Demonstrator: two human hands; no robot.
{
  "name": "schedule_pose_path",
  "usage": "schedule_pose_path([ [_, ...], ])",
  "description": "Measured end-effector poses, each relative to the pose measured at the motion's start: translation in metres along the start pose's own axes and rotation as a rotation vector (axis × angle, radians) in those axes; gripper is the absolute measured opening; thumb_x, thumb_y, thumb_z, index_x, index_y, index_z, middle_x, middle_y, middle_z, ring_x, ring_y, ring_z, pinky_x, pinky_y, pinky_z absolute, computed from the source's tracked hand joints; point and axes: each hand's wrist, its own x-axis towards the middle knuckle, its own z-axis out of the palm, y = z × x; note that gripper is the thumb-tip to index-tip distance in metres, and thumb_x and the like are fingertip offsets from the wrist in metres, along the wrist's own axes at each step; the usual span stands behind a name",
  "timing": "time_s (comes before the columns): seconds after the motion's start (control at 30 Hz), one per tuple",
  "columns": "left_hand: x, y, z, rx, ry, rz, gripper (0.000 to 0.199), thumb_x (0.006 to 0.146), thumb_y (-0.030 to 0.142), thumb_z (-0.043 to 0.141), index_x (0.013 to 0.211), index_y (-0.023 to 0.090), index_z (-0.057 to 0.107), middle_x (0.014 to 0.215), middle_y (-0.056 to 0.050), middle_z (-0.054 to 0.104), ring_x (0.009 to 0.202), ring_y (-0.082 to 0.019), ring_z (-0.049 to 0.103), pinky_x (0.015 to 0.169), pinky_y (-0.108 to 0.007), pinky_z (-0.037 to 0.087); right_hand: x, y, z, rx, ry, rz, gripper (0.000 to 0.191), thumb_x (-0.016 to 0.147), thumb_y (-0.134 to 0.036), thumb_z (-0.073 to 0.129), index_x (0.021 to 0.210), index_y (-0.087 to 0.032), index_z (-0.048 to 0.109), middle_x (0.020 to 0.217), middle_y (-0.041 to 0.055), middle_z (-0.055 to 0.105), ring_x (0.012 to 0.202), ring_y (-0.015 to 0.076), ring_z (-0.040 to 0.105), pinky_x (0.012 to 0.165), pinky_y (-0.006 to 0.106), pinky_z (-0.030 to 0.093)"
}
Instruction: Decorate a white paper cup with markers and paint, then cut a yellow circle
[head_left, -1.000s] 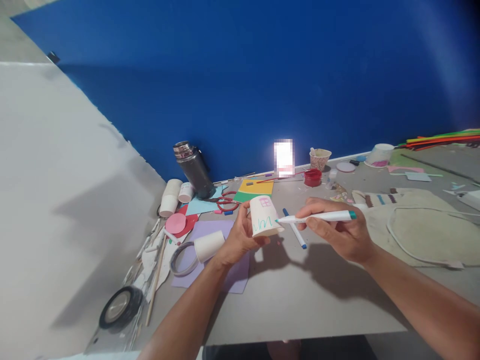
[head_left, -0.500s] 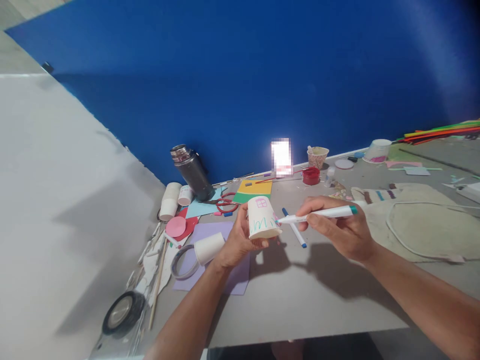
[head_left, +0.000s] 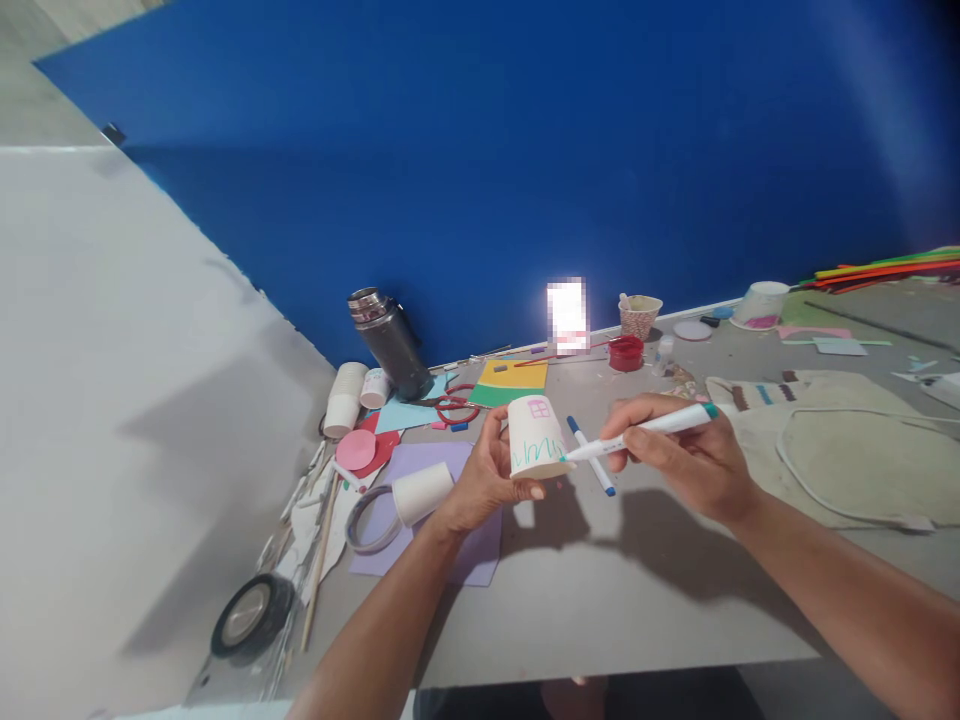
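Note:
My left hand [head_left: 484, 478] is wrapped round a white paper cup [head_left: 531, 425], held upside down above the table. The cup bears a pink window drawing and green zigzag strokes near its rim. Pinched in my right hand [head_left: 675, 450] is a white marker [head_left: 649, 428] with a green end, its tip at the cup's lower right side by the green strokes. Below the marker, a blue-capped marker [head_left: 592, 458] lies on the grey table [head_left: 637, 620].
Left of the cup are purple paper [head_left: 480, 560], a lying white cup [head_left: 422, 493], tape rolls [head_left: 251, 615] and red-handled scissors [head_left: 459, 403]. A dark flask [head_left: 394, 345] stands behind. To the right lies a beige cloth item [head_left: 870, 460]; a red tub [head_left: 625, 353] sits farther back.
The cup has turned slightly in my left hand, bringing more green strokes into view. The marker tip has moved a little lower and right. The whole view has shifted slightly.

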Motion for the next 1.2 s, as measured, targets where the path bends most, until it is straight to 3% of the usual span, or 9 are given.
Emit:
schedule_pose_path([
  [0.13, 0.001, -0.001, -0.001, 0.001, -0.005, -0.022, 0.104, 0.053, 0.03, 0.106, 0.135, 0.028, 0.042, 0.13, -0.012, 0.068, 0.093, -0.029, 0.078, 0.085, -0.044, 0.062, -0.002, 0.002, 0.0, -0.01, 0.067, -0.006, 0.02, 0.103, -0.037, 0.066, 0.099, -0.021, 0.079, 0.07, 0.0035, 0.074, 0.062, 0.0175, 0.069, 0.054, 0.029, 0.052],
  [0.3, 0.003, -0.002, -0.001, 0.044, 0.046, 0.029, 0.097, 0.051, 0.027, 0.106, 0.13, 0.026, 0.049, 0.136, -0.012, 0.062, 0.114, -0.031, 0.071, 0.089, -0.041, 0.062, 0.0, 0.0, 0.001, -0.085, 0.123, -0.031, 0.016, 0.102, -0.033, 0.066, 0.098, -0.022, 0.077, 0.069, 0.0021, 0.076, 0.058, 0.0151, 0.067, 0.051, 0.026, 0.049],
  [0.47, 0.006, -0.009, -0.003, 0.087, 0.041, 0.082, 0.091, 0.054, 0.025, 0.105, 0.129, 0.026, 0.053, 0.145, -0.012, 0.056, 0.118, -0.031, 0.068, 0.094, -0.045, 0.062, 0.001, -0.002, 0.003, -0.237, 0.073, -0.071, 0.014, 0.101, -0.028, 0.065, 0.094, -0.022, 0.076, 0.068, 0.0013, 0.076, 0.052, 0.0133, 0.061, 0.046, 0.026, 0.044],
  [0.6, 0.007, -0.013, -0.005, 0.055, 0.013, 0.068, 0.092, 0.053, 0.024, 0.105, 0.129, 0.028, 0.052, 0.15, -0.012, 0.052, 0.12, -0.032, 0.066, 0.09, -0.047, 0.063, 0.002, -0.003, 0.004, -0.338, 0.074, -0.109, 0.015, 0.099, -0.028, 0.065, 0.091, -0.021, 0.075, 0.067, 0.0011, 0.075, 0.046, 0.0117, 0.054, 0.043, 0.026, 0.041],
  [0.8, 0.008, -0.012, -0.006, 0.091, 0.048, 0.081, 0.091, 0.052, 0.026, 0.106, 0.126, 0.026, 0.054, 0.143, -0.011, 0.057, 0.121, -0.031, 0.066, 0.098, -0.044, 0.059, 0.001, 0.0, 0.001, -0.177, 0.021, -0.049, 0.025, 0.104, -0.035, 0.061, 0.088, -0.021, 0.074, 0.065, 0.0021, 0.072, 0.054, 0.0159, 0.065, 0.051, 0.027, 0.051],
  [0.93, 0.006, -0.012, -0.005, 0.295, 0.085, 0.116, 0.091, 0.053, 0.031, 0.105, 0.13, 0.026, 0.056, 0.14, -0.011, 0.059, 0.12, -0.031, 0.065, 0.095, -0.04, 0.057, 0.0, 0.001, 0.001, -0.162, 0.058, -0.06, 0.018, 0.103, -0.029, 0.063, 0.092, -0.022, 0.075, 0.068, 0.0006, 0.073, 0.059, 0.0154, 0.068, 0.055, 0.026, 0.052],
  [1.07, 0.004, -0.014, -0.005, 0.564, 0.117, 0.149, 0.096, 0.054, 0.035, 0.105, 0.136, 0.026, 0.057, 0.139, -0.012, 0.061, 0.111, -0.03, 0.068, 0.091, -0.039, 0.055, 0.002, -0.001, 0.005, -0.281, 0.056, -0.096, 0.013, 0.099, -0.021, 0.065, 0.09, -0.022, 0.074, 0.066, -0.0007, 0.074, 0.052, 0.0125, 0.063, 0.048, 0.024, 0.046],
  [1.2, 0.004, -0.014, -0.006, 0.626, 0.125, 0.181, 0.098, 0.054, 0.039, 0.105, 0.138, 0.027, 0.056, 0.145, -0.014, 0.059, 0.117, -0.032, 0.066, 0.09, -0.04, 0.055, 0.005, -0.003, 0.008, -0.407, -0.003, -0.164, 0.017, 0.094, -0.015, 0.062, 0.082, -0.021, 0.072, 0.063, -0.0013, 0.071, 0.047, 0.0105, 0.056, 0.043, 0.024, 0.04],
])
